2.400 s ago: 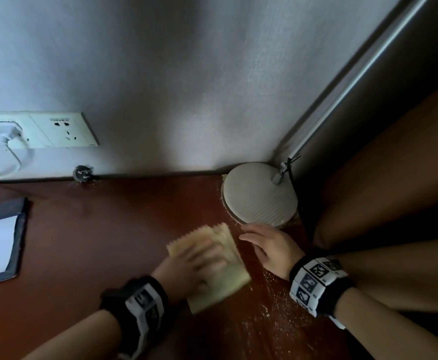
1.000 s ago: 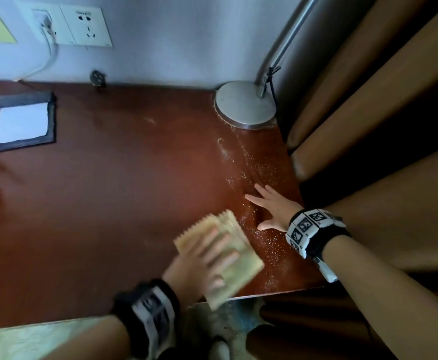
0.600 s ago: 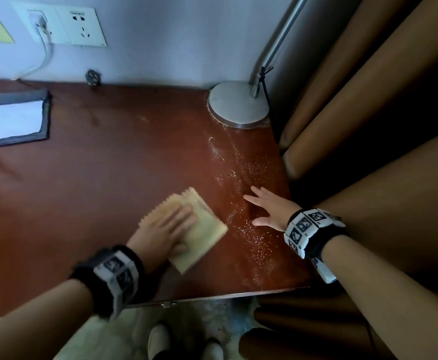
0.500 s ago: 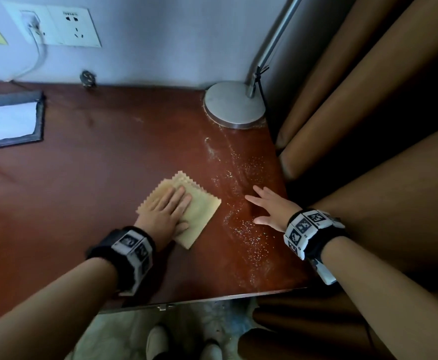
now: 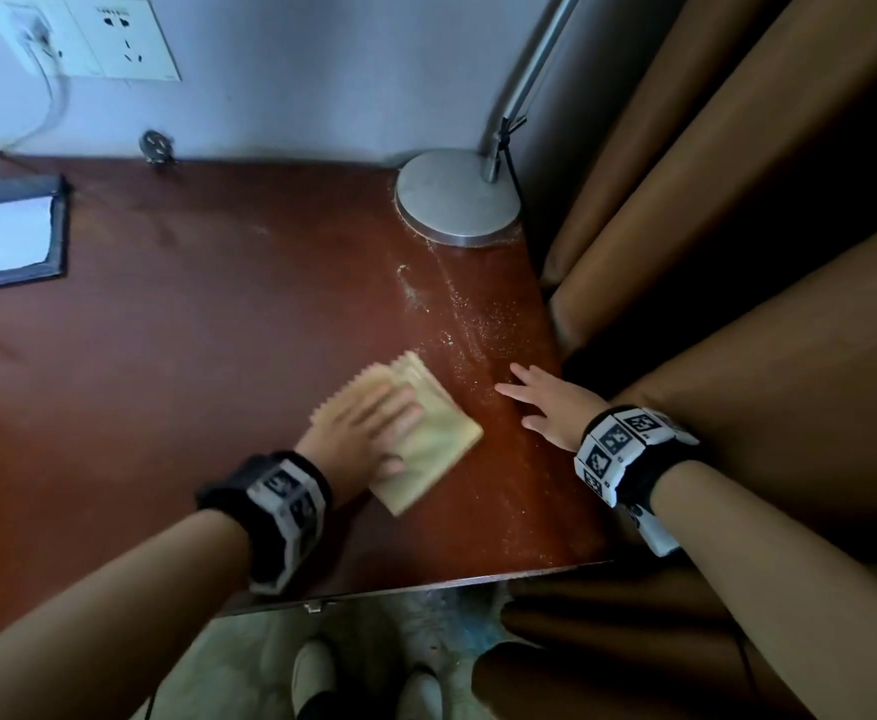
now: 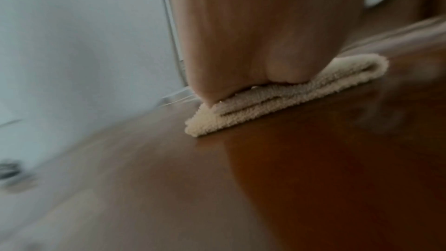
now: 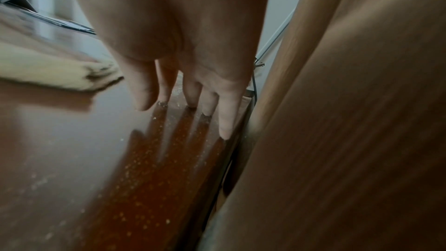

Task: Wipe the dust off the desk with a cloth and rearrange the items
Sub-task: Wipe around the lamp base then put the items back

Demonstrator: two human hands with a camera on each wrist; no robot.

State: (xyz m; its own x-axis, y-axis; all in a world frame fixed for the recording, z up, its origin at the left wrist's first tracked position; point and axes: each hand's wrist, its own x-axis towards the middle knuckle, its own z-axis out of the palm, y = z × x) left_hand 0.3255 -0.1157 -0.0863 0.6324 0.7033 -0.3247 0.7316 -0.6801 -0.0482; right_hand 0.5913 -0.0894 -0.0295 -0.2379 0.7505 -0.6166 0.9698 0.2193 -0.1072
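Observation:
A folded pale-yellow cloth (image 5: 428, 433) lies on the reddish-brown desk (image 5: 192, 356). My left hand (image 5: 368, 426) presses flat on it with straight fingers; the left wrist view shows the palm on the folded cloth (image 6: 289, 94). My right hand (image 5: 545, 402) rests open on the desk near its right edge, fingers spread. The right wrist view shows its fingertips (image 7: 190, 100) touching the dusty surface, with the cloth (image 7: 55, 72) to the left. Pale dust (image 5: 478, 324) speckles the desk between the lamp and my right hand.
A round metal lamp base (image 5: 457, 197) with a slanted pole stands in the back right corner. A dark-framed notepad (image 5: 5, 236) lies at the left edge. Wall sockets (image 5: 119, 39) with a plugged cable sit above. Brown curtains (image 5: 737, 226) hang along the desk's right side.
My left hand slid the cloth left and away from the front edge, then back right toward the dusty strip. My right hand stayed flat near the right edge.

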